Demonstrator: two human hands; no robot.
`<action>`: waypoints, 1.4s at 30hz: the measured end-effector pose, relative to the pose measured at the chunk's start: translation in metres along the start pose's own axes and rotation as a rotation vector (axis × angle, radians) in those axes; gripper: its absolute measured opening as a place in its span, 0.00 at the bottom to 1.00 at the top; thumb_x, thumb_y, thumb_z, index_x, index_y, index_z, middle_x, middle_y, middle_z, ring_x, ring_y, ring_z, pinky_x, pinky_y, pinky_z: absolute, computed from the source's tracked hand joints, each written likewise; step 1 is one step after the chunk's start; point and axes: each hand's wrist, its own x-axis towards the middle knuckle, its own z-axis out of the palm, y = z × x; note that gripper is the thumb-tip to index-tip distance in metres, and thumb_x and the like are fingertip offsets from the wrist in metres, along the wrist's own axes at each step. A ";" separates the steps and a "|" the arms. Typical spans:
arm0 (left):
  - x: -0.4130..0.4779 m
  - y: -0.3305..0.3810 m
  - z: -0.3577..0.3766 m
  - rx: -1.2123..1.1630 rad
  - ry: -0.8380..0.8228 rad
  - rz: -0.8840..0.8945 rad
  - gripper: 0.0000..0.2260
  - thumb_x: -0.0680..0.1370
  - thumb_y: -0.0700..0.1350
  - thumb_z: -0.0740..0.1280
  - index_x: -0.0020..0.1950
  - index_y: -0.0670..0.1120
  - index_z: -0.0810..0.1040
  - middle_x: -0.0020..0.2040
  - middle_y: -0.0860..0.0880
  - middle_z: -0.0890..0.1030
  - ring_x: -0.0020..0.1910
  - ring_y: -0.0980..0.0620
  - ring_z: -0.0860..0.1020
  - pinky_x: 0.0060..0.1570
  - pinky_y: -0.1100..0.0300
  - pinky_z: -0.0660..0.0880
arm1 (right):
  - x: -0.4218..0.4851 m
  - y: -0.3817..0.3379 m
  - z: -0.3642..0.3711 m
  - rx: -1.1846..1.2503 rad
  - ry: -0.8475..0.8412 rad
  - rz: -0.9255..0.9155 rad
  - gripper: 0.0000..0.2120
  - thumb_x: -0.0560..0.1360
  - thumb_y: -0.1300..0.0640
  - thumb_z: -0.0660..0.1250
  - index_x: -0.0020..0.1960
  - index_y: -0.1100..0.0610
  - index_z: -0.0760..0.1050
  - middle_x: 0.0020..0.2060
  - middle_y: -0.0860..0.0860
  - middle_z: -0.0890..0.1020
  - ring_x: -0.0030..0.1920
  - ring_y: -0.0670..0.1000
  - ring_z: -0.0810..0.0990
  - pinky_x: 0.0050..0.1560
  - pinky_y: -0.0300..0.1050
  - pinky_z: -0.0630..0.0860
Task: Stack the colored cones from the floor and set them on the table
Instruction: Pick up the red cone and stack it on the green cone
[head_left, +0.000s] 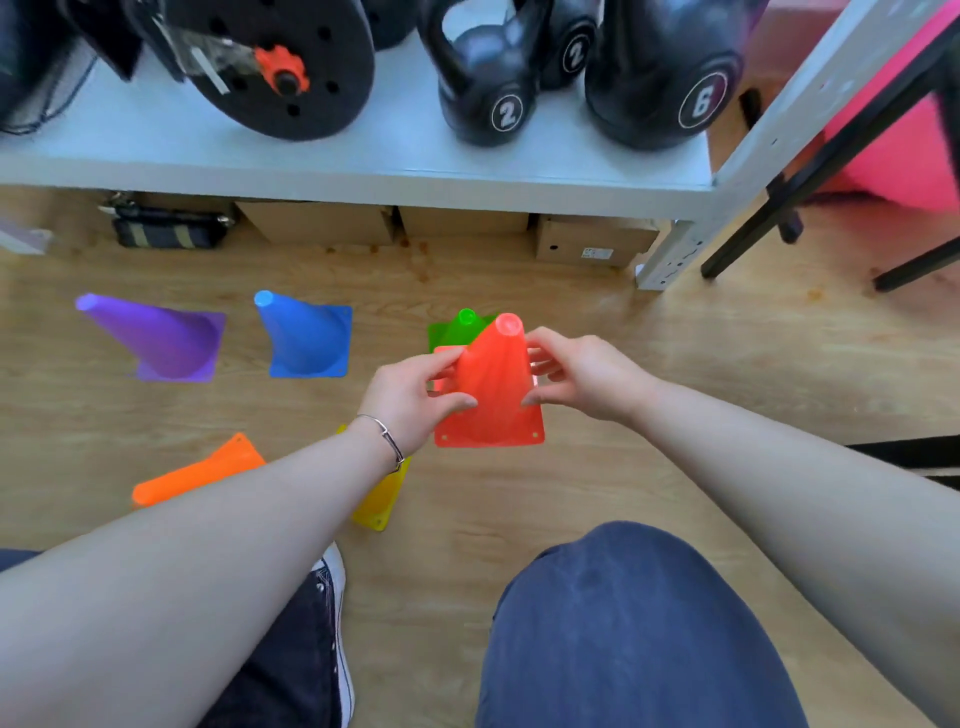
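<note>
knees at bottom, person crouched. yellow cone (382, 496) partly hidden under left forearm, orange cone (200, 473) tipped on floor (623, 364). left hand (410, 397) and right hand (584, 376) pinch red cone (493, 384) from both sides, lifted, likely to steady it for seating over green cone (460, 327) just behind. blue cone (306, 335), purple cone (161, 338) upright further left. table (363, 150) beyond carries kettlebells (485, 78); no cones on it yet.
</note>
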 end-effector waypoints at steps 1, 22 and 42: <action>0.002 0.004 -0.007 -0.011 0.027 0.007 0.27 0.66 0.47 0.79 0.64 0.52 0.78 0.57 0.51 0.83 0.54 0.56 0.81 0.60 0.56 0.77 | 0.003 -0.006 -0.007 0.012 0.012 -0.002 0.29 0.66 0.49 0.79 0.63 0.47 0.71 0.57 0.49 0.83 0.56 0.46 0.82 0.59 0.46 0.79; 0.097 -0.017 -0.046 0.008 0.078 -0.011 0.28 0.67 0.47 0.77 0.66 0.52 0.76 0.59 0.50 0.83 0.58 0.54 0.80 0.62 0.54 0.75 | 0.096 -0.044 -0.038 -0.069 0.085 0.071 0.30 0.68 0.53 0.77 0.67 0.47 0.70 0.62 0.48 0.81 0.52 0.47 0.82 0.53 0.42 0.76; 0.133 -0.103 0.029 0.092 -0.084 -0.136 0.23 0.68 0.45 0.76 0.63 0.49 0.78 0.54 0.49 0.85 0.53 0.52 0.83 0.59 0.55 0.77 | 0.137 0.033 0.046 -0.025 0.029 0.179 0.29 0.70 0.54 0.76 0.69 0.50 0.70 0.61 0.55 0.82 0.61 0.54 0.80 0.63 0.53 0.77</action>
